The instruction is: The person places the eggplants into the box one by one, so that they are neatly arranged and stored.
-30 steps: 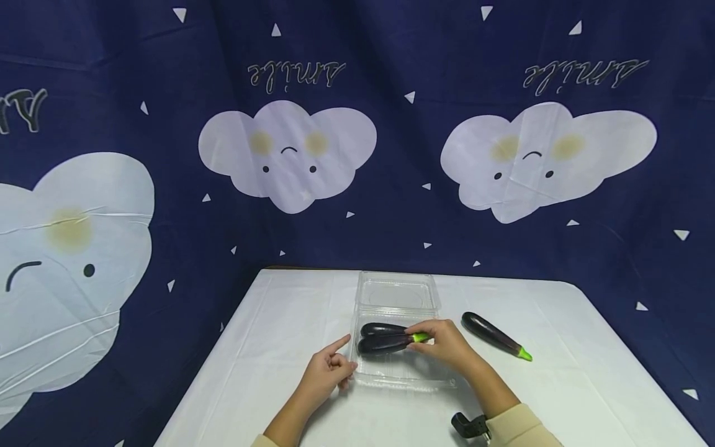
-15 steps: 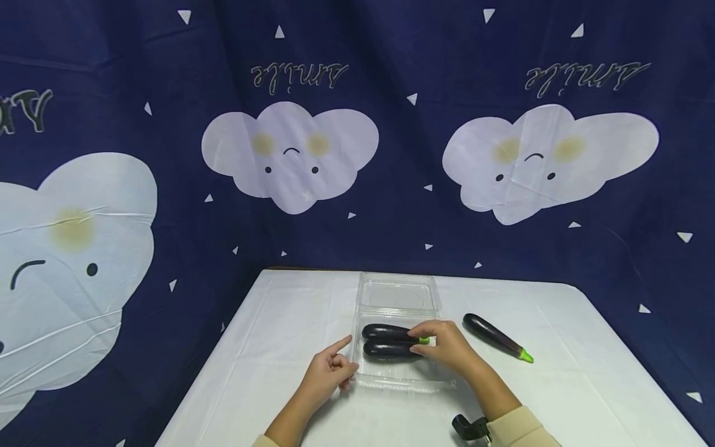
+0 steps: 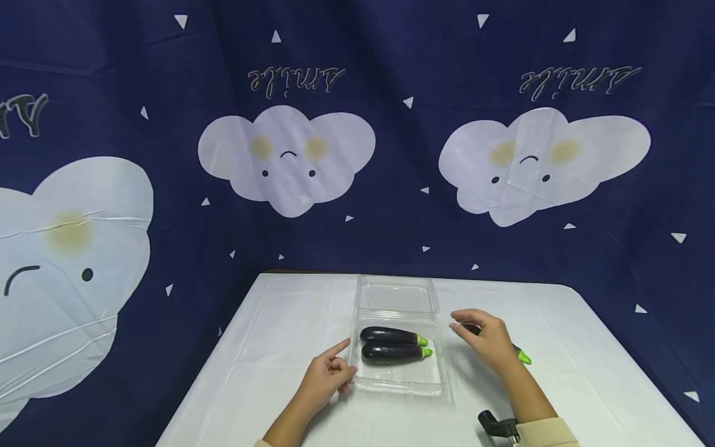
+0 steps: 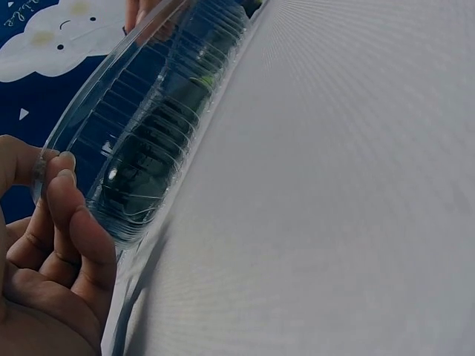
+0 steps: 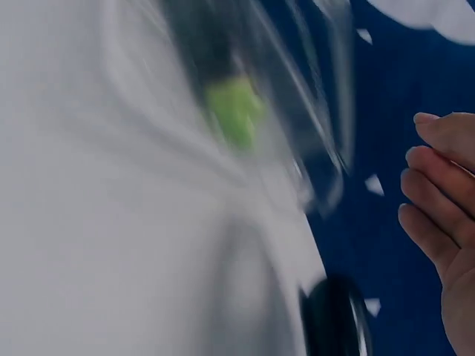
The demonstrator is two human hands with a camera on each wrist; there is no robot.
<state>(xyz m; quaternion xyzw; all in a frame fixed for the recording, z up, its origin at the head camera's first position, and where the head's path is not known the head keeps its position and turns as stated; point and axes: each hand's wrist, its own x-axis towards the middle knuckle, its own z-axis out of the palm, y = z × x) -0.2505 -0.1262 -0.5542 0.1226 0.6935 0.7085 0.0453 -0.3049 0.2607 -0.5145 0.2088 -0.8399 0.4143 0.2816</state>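
Two dark eggplants, an upper one (image 3: pixel 389 336) and a lower one (image 3: pixel 393 353), lie side by side in the clear plastic clamshell container (image 3: pixel 391 377), green stems to the right. My left hand (image 3: pixel 324 377) is at the container's left side; in the left wrist view its thumb and fingers pinch the rim (image 4: pixel 46 159). My right hand (image 3: pixel 487 341) is right of the container, fingers spread from the thumb and holding nothing. It hovers over a third eggplant (image 3: pixel 523 356), hiding its middle. That eggplant's rounded end (image 5: pixel 334 319) shows below the hand in the right wrist view.
The container's lid (image 3: pixel 396 297) is folded back, away from me. A white cloth covers the table (image 3: pixel 268 347). Behind it hangs a navy curtain (image 3: pixel 402 236) printed with clouds. A black device (image 3: pixel 497 426) sits by my right wrist.
My right hand has let go of the lower eggplant inside the container and moved right, over the third one. The two eggplants now lie parallel. My left hand stays at the container's side.
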